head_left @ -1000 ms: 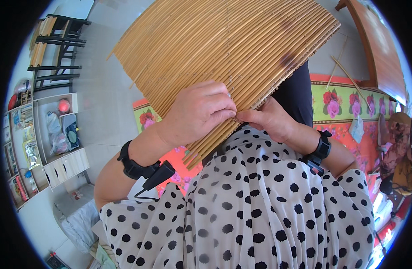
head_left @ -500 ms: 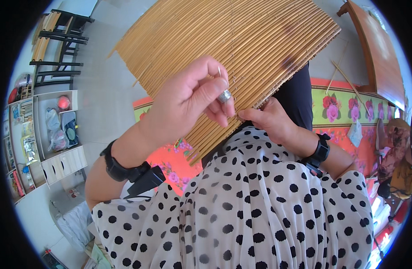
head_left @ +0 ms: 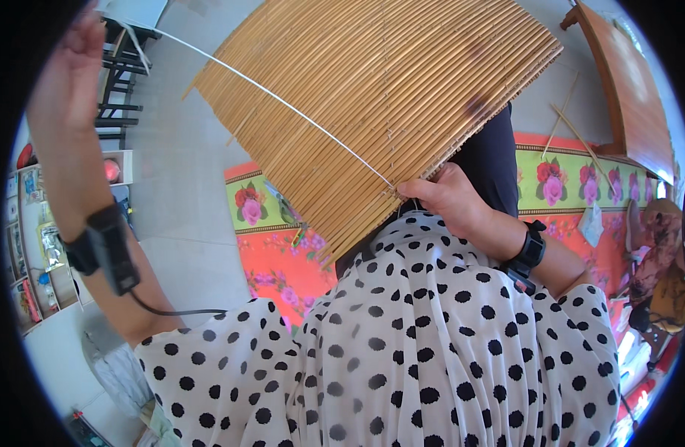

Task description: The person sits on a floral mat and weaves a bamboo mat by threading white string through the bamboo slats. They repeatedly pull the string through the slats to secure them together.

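Observation:
A mat of thin bamboo sticks [head_left: 342,82] lies slanted over my lap. My right hand [head_left: 454,197] is closed on its near edge, the thumb pressed on top at the place where a white thread [head_left: 283,103] comes out. That thread runs taut across the mat to the upper left. There my left hand [head_left: 74,74], raised high and far out and blurred by motion, is closed on it; its fingertips are partly lost at the picture's dark rim. A loose piece of the thread dangles beside it. Whether a needle is in those fingers is hidden.
A red and green flowered cloth [head_left: 283,261] lies below the mat. Folded black-legged stools [head_left: 119,115] and a shelf of small goods [head_left: 41,223] stand left. At the right are a wooden table [head_left: 633,97], loose sticks [head_left: 584,141] and bags [head_left: 651,261].
My left hand has swung from above the mat, where it held a needle and wore a metal thimble, out to the far upper left, drawing the white thread taut. My right hand has stayed put.

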{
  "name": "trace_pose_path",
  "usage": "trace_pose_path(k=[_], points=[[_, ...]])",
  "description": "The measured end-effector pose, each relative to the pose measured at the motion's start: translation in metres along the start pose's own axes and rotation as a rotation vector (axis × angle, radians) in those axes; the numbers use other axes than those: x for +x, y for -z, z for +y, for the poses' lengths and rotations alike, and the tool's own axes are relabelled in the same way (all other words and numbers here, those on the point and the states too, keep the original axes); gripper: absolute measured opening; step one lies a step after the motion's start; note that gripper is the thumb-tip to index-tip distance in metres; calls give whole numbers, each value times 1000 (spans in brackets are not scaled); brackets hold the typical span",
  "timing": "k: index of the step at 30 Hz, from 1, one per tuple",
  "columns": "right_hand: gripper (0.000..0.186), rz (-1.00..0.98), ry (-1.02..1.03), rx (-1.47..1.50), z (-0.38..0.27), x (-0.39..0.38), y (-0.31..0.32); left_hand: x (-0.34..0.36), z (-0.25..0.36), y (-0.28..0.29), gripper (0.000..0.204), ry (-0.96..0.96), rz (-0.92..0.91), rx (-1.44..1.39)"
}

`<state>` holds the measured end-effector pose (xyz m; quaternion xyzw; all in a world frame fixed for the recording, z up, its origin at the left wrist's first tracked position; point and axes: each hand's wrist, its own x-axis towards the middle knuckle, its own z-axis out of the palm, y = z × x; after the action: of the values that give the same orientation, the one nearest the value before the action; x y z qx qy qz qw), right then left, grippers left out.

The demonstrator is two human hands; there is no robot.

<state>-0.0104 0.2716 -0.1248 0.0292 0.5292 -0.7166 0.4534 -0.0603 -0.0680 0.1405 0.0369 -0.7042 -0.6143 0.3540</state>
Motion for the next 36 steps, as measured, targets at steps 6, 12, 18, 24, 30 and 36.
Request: trace_pose_path(k=[6,12,18,24,30,36], points=[[36,-15,38,-2,-8,-3,1,-155,-74,-56,12,39,-1133,545],[36,-41,53,-26,-8,-4,-1,-210,-109,-65,17,-173,-1183,680],[36,-12,71,-21,-2,-2,-2,-206,-105,-67,13,-334,-1239,829],[38,-22,134,17,5,0,-4,-146,-67,-63,10,-620,-739,843],[37,12,125,-43,7,2,0,-95,-40,-29,10,-987,-385,1248],[37,-37,103,-22,7,-1,-4,-97,-29,27,11,-666,-262,1770]])
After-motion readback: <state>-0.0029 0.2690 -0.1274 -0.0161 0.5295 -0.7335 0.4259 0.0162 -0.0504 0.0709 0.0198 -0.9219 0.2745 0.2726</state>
